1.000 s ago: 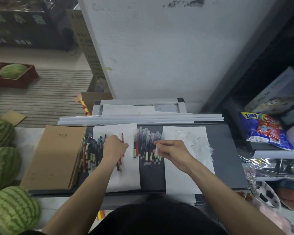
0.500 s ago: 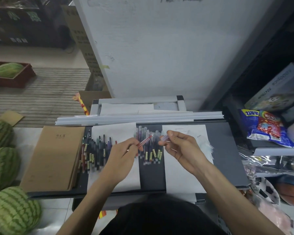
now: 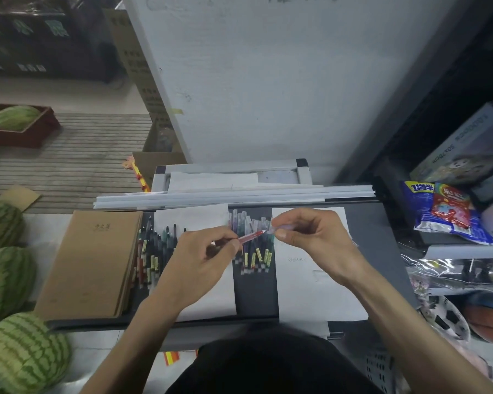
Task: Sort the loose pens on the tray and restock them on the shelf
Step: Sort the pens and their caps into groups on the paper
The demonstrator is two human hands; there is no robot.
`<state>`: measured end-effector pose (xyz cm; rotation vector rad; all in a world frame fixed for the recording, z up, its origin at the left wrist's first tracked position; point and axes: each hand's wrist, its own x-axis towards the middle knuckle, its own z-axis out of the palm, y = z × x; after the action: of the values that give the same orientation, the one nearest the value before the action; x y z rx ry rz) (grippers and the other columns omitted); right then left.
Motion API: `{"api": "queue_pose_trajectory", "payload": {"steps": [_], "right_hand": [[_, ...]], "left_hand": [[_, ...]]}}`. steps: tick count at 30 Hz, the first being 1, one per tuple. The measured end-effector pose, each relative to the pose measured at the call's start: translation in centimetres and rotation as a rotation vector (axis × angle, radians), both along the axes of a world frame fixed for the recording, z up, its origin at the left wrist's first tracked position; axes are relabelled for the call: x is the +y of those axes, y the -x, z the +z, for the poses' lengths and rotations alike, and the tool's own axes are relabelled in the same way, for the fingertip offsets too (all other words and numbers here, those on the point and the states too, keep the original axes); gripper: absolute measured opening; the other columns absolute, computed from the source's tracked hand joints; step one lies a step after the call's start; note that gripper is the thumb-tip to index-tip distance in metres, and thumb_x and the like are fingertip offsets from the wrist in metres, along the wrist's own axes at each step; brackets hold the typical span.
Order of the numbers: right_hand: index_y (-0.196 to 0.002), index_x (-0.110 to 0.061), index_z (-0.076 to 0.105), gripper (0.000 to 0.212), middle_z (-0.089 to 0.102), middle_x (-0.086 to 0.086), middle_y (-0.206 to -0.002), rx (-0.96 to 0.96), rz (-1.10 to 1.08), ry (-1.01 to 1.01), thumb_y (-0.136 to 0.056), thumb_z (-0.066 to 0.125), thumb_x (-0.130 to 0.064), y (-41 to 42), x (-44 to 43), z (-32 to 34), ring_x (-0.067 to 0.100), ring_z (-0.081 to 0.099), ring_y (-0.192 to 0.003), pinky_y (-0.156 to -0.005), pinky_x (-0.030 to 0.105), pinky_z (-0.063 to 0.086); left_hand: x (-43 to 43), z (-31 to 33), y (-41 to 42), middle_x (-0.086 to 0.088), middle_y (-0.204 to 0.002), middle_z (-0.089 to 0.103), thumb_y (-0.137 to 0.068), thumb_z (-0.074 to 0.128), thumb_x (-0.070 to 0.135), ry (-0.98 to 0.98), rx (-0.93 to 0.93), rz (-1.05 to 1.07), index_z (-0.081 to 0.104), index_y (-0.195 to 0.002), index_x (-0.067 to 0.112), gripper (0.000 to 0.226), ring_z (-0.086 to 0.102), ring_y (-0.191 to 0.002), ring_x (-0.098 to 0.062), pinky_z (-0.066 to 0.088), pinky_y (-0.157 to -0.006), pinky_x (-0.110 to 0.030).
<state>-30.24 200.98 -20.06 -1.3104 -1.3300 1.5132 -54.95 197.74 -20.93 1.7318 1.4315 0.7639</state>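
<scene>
My left hand (image 3: 202,251) pinches a red pen (image 3: 251,236) whose tip points right, toward my right hand (image 3: 310,237). That hand pinches a small clear pen cap (image 3: 276,229) just beyond the pen's tip. Both hover above a dark grey tray (image 3: 382,251). A row of capped pens (image 3: 254,245) lies on the tray's middle strip, under the red pen. A second heap of loose pens (image 3: 154,251) lies to the left, beside my left hand. White paper sheets (image 3: 319,288) cover parts of the tray.
A stack of brown notebooks (image 3: 94,263) sits on the tray's left end. Long white strips (image 3: 234,196) lie along its far edge. Several watermelons (image 3: 15,351) stand at the left. Snack bags (image 3: 444,211), boxes and balls (image 3: 490,317) fill shelves at the right.
My left hand picked a red pen from the left pile and brought it right. My right hand lifted a clear cap off the tray to meet the pen's tip.
</scene>
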Motion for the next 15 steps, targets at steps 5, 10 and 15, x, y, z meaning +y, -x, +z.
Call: {"api": "queue_pose_trajectory", "payload": {"steps": [5,10,15], "right_hand": [[-0.098,-0.006,0.080,0.014,0.080,0.006,-0.092,-0.048,0.032,-0.057,-0.087,0.077,0.003,0.4,-0.4,0.4,0.015,0.075,-0.086,-0.079,0.019,0.056],[-0.095,-0.009,0.082,0.013,0.079,0.000,-0.085,-0.104,0.042,-0.076,-0.086,0.081,-0.001,1.4,-0.9,-0.3,0.012,0.072,-0.075,-0.072,0.020,0.053],[-0.091,-0.006,0.081,0.011,0.073,-0.001,-0.067,-0.092,-0.009,-0.036,-0.085,0.079,0.004,2.0,-1.2,-1.6,0.005,0.061,-0.057,-0.059,0.014,0.046]], "left_hand": [[-0.1,0.2,0.0,0.016,-0.068,0.062,-0.101,0.065,0.016,-0.043,0.031,-0.033,0.074,-0.087,0.024,0.018,0.055,-0.057,-0.013,0.040,-0.054,-0.019],[-0.2,0.0,-0.2,0.016,-0.069,0.063,-0.099,0.061,0.029,-0.072,0.063,-0.070,0.076,-0.087,0.023,0.020,0.056,-0.061,-0.012,0.035,-0.057,-0.015],[-0.1,-0.5,-0.2,0.018,-0.065,0.056,-0.101,0.060,0.025,-0.140,0.125,-0.113,0.075,-0.084,0.017,0.024,0.052,-0.061,-0.012,0.030,-0.055,-0.017]]}}
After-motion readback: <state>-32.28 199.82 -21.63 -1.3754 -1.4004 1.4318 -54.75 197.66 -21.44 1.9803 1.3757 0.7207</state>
